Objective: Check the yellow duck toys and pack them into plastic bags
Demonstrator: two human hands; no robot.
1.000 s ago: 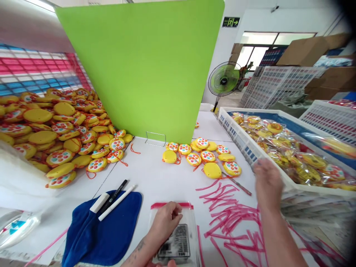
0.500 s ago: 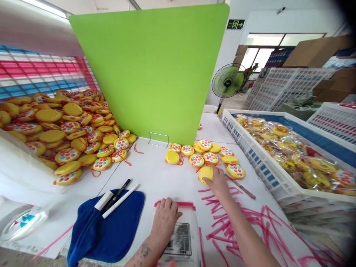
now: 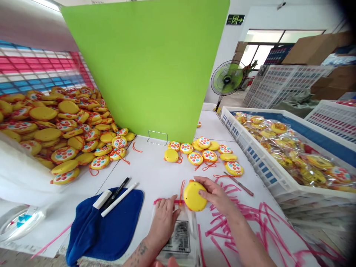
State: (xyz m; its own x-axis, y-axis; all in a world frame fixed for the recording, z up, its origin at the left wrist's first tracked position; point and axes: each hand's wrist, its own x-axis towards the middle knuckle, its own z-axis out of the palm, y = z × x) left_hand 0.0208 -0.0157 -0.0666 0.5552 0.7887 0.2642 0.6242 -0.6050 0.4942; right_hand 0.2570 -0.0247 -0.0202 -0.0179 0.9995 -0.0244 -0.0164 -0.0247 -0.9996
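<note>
My right hand (image 3: 215, 194) grips a yellow oval toy (image 3: 195, 196) by its right side, plain back upward. An orange cord (image 3: 181, 191) hangs from the toy's left side, over the top edge of the bags. Flat on a stack of clear plastic bags (image 3: 191, 237) rests my left hand (image 3: 165, 215), thumb apart from the fingers. The bags have a pink strip along the top and a printed black label (image 3: 180, 236). Beyond my hands lies a loose group of similar toys (image 3: 210, 155), several with white faces and coloured dots.
A big heap of toys (image 3: 66, 128) fills the left. A blue cloth (image 3: 116, 230) bears a black marker (image 3: 118, 193) and white pens. A green board (image 3: 150, 70) stands behind. At right are a thin knife-like tool (image 3: 239, 183) and a white crate (image 3: 250, 155) of bagged toys.
My right hand has brought the yellow toy from the group toward me and leftward, over the bags' top edge. My left hand stays on the bags, its fingers slightly more spread.
</note>
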